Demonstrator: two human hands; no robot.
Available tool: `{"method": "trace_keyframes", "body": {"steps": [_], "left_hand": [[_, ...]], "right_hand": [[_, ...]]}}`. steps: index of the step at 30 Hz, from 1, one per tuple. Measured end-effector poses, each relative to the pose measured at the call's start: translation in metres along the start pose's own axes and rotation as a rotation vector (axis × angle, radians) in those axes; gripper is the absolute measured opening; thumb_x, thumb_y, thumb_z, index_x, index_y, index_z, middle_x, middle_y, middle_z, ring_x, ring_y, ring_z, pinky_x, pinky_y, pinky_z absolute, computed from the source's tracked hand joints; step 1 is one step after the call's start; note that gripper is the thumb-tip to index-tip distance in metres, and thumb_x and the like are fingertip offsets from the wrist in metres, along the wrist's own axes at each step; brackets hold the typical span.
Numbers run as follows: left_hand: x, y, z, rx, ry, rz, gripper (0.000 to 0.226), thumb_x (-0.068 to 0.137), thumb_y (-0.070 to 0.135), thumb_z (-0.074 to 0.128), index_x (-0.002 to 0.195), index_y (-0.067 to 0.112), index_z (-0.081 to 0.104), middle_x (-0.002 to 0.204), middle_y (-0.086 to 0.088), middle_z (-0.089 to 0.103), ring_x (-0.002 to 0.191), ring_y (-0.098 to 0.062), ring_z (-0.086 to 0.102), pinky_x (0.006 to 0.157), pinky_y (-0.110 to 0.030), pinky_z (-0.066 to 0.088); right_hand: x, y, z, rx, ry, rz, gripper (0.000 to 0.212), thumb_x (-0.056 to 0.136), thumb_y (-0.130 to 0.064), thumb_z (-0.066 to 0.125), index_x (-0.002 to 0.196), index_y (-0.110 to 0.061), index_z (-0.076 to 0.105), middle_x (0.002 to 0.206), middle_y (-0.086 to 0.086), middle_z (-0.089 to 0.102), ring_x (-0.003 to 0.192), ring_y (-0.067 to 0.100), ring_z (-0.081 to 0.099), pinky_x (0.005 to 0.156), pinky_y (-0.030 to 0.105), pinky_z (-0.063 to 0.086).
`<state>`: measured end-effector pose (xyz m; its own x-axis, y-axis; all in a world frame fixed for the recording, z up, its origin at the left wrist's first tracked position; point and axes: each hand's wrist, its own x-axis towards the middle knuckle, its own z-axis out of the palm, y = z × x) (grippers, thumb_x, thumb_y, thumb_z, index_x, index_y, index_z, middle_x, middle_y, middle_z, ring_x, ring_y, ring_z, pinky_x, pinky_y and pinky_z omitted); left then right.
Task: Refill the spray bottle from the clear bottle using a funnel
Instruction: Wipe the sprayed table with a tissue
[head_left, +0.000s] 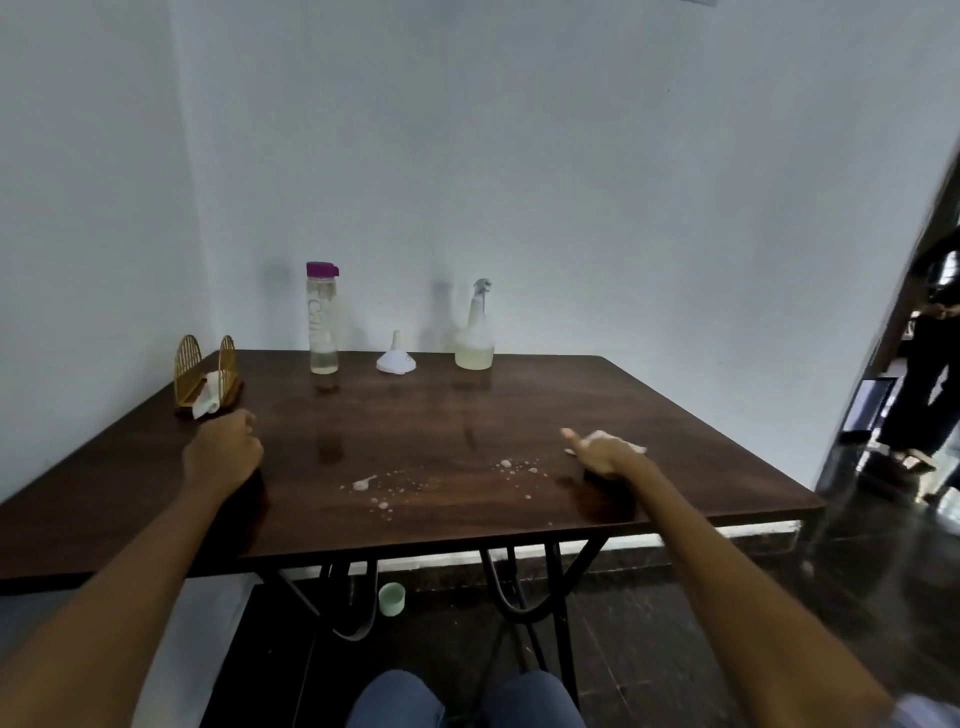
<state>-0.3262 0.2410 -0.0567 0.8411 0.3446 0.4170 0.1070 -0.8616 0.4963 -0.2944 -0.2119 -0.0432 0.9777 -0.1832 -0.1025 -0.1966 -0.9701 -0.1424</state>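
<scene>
A tall clear bottle (323, 318) with a purple cap stands at the back of the dark wooden table (649, 415), holding a little pale liquid. A white funnel (396, 357) lies upside down to its right. Further right stands the spray bottle (475, 332), its trigger head on and yellowish liquid in its lower part. My left hand (224, 451) rests on the table at the left with fingers curled, holding nothing I can see. My right hand (597, 451) holds a crumpled white tissue (631, 445) against the tabletop on the right.
Spilled droplets (395, 488) spot the table between my hands. A gold napkin holder (205, 376) with a tissue stands at the back left. A green cap (391, 598) lies on the floor under the table. A person (930, 364) stands at the far right.
</scene>
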Motion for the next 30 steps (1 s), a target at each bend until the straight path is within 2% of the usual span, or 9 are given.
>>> {"method": "trace_keyframes", "body": {"steps": [4,9,12,15,20,23,24,26,30], "left_hand": [[-0.014,-0.013,-0.015,0.040,0.067,0.004,0.032,0.092,0.008,0.046,0.119,0.000,0.059,0.114,-0.023,0.062,0.105,-0.039,0.056,0.081,-0.044,0.046],[-0.027,-0.032,-0.042,0.057,0.127,-0.018,0.029,0.093,0.009,0.045,0.116,0.000,0.059,0.110,-0.024,0.062,0.101,-0.040,0.056,0.080,-0.045,0.045],[-0.035,-0.039,-0.054,0.070,0.182,-0.032,0.028,0.093,0.009,0.045,0.113,-0.003,0.061,0.109,-0.027,0.063,0.099,-0.043,0.057,0.082,-0.046,0.046],[-0.045,-0.039,-0.058,0.069,0.191,-0.021,0.027,0.093,0.009,0.045,0.110,-0.003,0.062,0.106,-0.027,0.064,0.098,-0.043,0.058,0.081,-0.045,0.046],[-0.059,-0.018,-0.048,0.047,0.115,0.028,0.027,0.095,0.015,0.044,0.107,0.001,0.062,0.107,-0.022,0.064,0.098,-0.037,0.057,0.077,-0.039,0.042],[-0.063,0.001,-0.036,0.016,0.086,0.039,0.029,0.095,0.016,0.044,0.111,0.002,0.063,0.110,-0.020,0.064,0.101,-0.036,0.058,0.079,-0.039,0.045],[-0.064,0.006,-0.032,0.004,0.074,0.045,0.029,0.095,0.017,0.044,0.111,0.002,0.063,0.110,-0.019,0.065,0.102,-0.035,0.058,0.080,-0.039,0.045],[-0.066,0.015,-0.026,-0.022,0.044,0.059,0.028,0.094,0.017,0.044,0.110,0.003,0.063,0.110,-0.018,0.065,0.101,-0.033,0.059,0.081,-0.038,0.046],[-0.071,0.024,-0.019,-0.050,-0.004,0.068,0.028,0.094,0.018,0.043,0.108,0.003,0.062,0.107,-0.017,0.065,0.100,-0.032,0.059,0.079,-0.038,0.046]], "right_hand": [[-0.033,-0.121,0.026,0.094,-0.066,-0.284,0.088,0.092,-0.066,0.014,0.127,0.002,0.056,0.137,0.023,0.051,0.128,0.033,0.049,0.110,0.041,0.036],[-0.121,-0.271,0.062,0.080,-0.142,-0.646,0.089,0.092,-0.067,0.014,0.129,0.004,0.053,0.141,0.026,0.044,0.129,0.037,0.045,0.107,0.045,0.037],[-0.165,-0.299,0.072,0.047,-0.100,-0.781,0.080,0.095,-0.061,0.017,0.128,0.000,0.055,0.140,0.025,0.044,0.127,0.037,0.045,0.103,0.045,0.037],[-0.162,-0.296,0.076,0.044,-0.045,-0.779,0.083,0.093,-0.065,0.019,0.127,0.003,0.055,0.136,0.023,0.049,0.123,0.036,0.049,0.100,0.045,0.039],[-0.093,-0.218,0.072,0.055,0.069,-0.589,0.103,0.080,-0.081,0.008,0.123,-0.004,0.060,0.130,0.018,0.056,0.120,0.033,0.054,0.105,0.051,0.036],[-0.036,-0.118,0.056,0.046,0.051,-0.432,0.141,0.045,-0.096,-0.019,0.133,-0.012,0.052,0.137,0.015,0.051,0.125,0.032,0.050,0.108,0.053,0.034],[-0.020,-0.079,0.051,0.012,0.052,-0.363,0.145,0.039,-0.096,-0.024,0.137,-0.017,0.047,0.140,0.014,0.049,0.127,0.033,0.048,0.108,0.056,0.031],[-0.003,0.000,0.038,-0.010,0.087,-0.183,0.130,0.051,-0.092,-0.020,0.142,-0.022,0.041,0.146,0.010,0.044,0.132,0.031,0.043,0.110,0.060,0.025],[-0.026,0.114,0.009,-0.018,0.132,0.111,0.106,0.074,-0.082,-0.003,0.142,-0.015,0.042,0.150,0.010,0.038,0.137,0.031,0.038,0.112,0.060,0.021]]}}
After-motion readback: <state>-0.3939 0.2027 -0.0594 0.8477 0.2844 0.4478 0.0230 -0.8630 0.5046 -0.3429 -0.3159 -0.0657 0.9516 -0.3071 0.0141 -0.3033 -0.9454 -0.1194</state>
